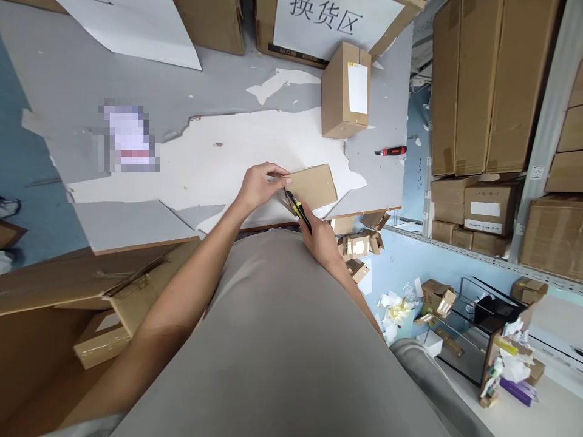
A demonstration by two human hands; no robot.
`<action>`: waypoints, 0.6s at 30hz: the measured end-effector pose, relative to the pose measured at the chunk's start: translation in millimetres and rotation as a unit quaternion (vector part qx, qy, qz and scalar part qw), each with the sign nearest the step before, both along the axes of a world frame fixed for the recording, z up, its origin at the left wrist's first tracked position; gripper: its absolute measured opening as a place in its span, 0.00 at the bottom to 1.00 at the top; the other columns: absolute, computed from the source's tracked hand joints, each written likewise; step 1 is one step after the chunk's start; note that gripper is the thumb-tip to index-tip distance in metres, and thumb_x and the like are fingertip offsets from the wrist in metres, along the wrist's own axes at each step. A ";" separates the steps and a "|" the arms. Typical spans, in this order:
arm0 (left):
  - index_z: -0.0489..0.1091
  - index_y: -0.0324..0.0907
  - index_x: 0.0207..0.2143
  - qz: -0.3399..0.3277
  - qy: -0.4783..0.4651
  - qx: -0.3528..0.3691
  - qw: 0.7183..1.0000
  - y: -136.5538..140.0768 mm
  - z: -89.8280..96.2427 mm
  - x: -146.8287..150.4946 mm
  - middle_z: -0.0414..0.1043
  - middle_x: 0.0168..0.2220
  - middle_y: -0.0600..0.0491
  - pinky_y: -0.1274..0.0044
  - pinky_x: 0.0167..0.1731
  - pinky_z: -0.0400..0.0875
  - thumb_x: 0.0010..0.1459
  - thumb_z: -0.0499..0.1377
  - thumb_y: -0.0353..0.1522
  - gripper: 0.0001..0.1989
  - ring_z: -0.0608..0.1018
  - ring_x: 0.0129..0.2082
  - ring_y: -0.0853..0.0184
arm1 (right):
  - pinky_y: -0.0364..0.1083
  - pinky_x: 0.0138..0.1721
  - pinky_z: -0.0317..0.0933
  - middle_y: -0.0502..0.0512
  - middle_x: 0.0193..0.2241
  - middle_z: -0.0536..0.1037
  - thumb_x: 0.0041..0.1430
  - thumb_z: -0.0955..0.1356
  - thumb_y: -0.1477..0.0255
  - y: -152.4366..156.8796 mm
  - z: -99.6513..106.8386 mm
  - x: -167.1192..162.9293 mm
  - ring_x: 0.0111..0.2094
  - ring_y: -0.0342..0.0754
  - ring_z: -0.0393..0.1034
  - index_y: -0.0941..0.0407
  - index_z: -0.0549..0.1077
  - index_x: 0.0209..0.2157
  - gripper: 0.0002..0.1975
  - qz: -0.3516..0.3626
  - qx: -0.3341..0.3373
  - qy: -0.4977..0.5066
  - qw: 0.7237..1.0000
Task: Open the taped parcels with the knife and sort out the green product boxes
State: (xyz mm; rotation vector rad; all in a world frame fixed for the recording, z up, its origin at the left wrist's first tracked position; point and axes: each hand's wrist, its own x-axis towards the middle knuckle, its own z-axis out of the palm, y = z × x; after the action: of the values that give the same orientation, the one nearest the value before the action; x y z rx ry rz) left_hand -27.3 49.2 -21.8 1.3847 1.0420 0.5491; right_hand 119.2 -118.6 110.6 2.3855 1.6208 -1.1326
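Note:
A small brown cardboard box lies near the front edge of the table, right in front of me. My left hand is at its left end, thumb and forefinger pinched at the box's corner. In my right hand is a yellow-and-black utility knife, gripped round its handle. The knife's tip points up and left to the box's left end, close to my left fingertips. Whether the blade touches the cardboard is too small to tell.
A taller labelled carton stands at the back right of the table. A red-and-black utility knife lies near the right edge. Below left is a large open carton with a box inside. Shelves of cartons rise at right.

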 end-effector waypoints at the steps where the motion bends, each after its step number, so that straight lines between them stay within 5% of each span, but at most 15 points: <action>1: 0.88 0.44 0.46 0.000 0.000 0.003 1.000 -0.3 -0.6 0.3 0.87 0.49 0.46 0.62 0.54 0.85 0.61 0.75 0.39 0.13 0.87 0.50 0.54 | 0.52 0.56 0.75 0.64 0.57 0.89 0.84 0.60 0.67 0.1 1.3 -3.8 0.55 0.63 0.86 0.52 0.57 0.85 0.34 0.003 -0.008 -0.015 1.000; 7: 0.87 0.44 0.46 0.003 0.000 0.015 1.000 -1.9 -3.6 1.8 0.88 0.49 0.47 0.63 0.54 0.85 0.61 0.74 0.39 0.13 0.87 0.51 0.54 | 0.55 0.53 0.76 0.67 0.53 0.89 0.85 0.56 0.69 10.1 3.7 -30.0 0.48 0.62 0.86 0.51 0.47 0.88 0.36 0.021 -0.047 -0.088 0.995; 18: 0.88 0.45 0.46 0.011 0.012 0.051 0.999 -11.7 -1.4 0.5 0.89 0.49 0.48 0.62 0.61 0.81 0.62 0.72 0.38 0.12 0.87 0.51 0.54 | 0.58 0.50 0.78 0.70 0.50 0.88 0.82 0.57 0.72 9.6 20.2 -32.7 0.48 0.65 0.86 0.50 0.45 0.88 0.38 0.058 -0.083 -0.128 0.987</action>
State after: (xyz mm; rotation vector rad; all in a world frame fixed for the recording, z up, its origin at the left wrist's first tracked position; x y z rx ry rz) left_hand -26.8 37.6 -23.1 1.4737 1.0614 0.6111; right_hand 86.5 -109.0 130.8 2.1955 1.4951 -0.8636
